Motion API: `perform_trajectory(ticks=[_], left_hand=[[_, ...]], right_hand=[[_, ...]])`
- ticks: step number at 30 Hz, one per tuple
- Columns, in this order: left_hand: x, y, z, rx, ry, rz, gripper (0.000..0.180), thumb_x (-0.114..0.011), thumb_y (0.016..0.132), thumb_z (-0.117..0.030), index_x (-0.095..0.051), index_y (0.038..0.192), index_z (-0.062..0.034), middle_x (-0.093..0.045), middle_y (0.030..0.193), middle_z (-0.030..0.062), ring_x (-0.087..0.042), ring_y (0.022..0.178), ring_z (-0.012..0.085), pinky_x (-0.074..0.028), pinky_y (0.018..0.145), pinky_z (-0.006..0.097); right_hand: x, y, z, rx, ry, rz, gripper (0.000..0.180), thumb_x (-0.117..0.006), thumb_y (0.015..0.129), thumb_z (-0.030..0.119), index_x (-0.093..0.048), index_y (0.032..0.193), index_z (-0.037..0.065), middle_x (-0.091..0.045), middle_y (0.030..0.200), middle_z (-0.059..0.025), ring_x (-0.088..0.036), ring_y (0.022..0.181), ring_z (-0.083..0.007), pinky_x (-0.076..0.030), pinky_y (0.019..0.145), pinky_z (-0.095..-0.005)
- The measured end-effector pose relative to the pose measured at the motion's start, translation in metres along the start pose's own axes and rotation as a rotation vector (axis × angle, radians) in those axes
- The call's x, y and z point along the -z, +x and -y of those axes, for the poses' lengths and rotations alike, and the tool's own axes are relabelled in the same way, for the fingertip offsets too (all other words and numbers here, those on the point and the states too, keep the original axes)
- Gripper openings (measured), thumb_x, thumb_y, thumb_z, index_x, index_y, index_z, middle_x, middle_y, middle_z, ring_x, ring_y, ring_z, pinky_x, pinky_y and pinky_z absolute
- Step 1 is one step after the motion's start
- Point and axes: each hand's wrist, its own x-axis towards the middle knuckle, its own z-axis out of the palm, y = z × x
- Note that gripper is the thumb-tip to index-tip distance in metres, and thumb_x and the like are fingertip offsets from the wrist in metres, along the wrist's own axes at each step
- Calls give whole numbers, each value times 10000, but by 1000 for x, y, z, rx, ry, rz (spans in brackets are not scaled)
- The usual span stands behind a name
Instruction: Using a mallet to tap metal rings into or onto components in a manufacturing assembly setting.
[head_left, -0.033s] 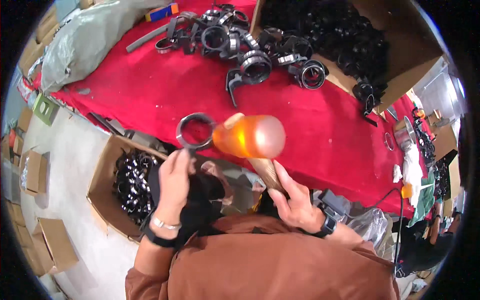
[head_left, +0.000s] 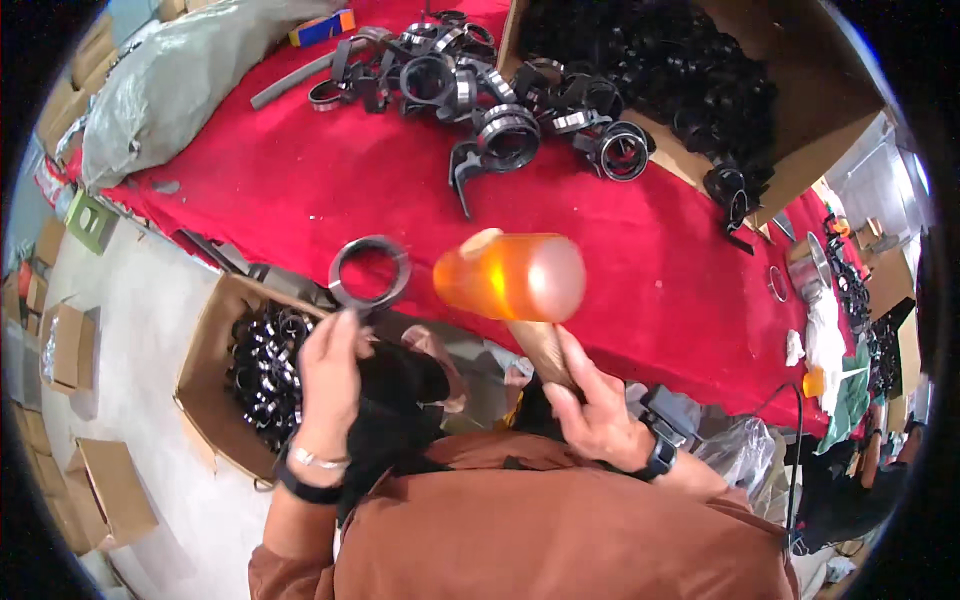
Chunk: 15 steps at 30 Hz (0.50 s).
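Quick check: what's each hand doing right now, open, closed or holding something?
Left hand: closed on the near edge of a ring, slightly blurred.
Right hand: closed around the wooden handle of an orange-headed mallet.

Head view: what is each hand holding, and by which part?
Right hand: the orange-headed mallet, by its wooden handle. Left hand: the grey ring, apparently by its edge nearest the body; blur hides the exact grip.
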Motion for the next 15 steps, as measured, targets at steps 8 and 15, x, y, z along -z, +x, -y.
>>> perform_trajectory(ticks=[8, 15], left_hand=[[189, 26, 13, 131, 1010, -104, 417, -501, 878, -305, -551, 1089, 52, -572, 1073, 197, -527, 1012, 280, -381, 896, 345], [-21, 67, -67, -924, 1145, -142, 215, -611, 796, -235, -581, 748, -28, -572, 721, 150, -562, 705, 325, -443, 626, 392]], right_hand=[[58, 4, -8, -66, 113, -244, 529, -480, 824, 17, -321, 1326, -26, -596, 722, -74, -532, 517, -94, -451, 487, -238], [57, 12, -23, -177, 231, -289, 517, -457, 876, 71, -281, 1360, 24, -545, 668, -30, -498, 519, -74, -433, 475, -215]])
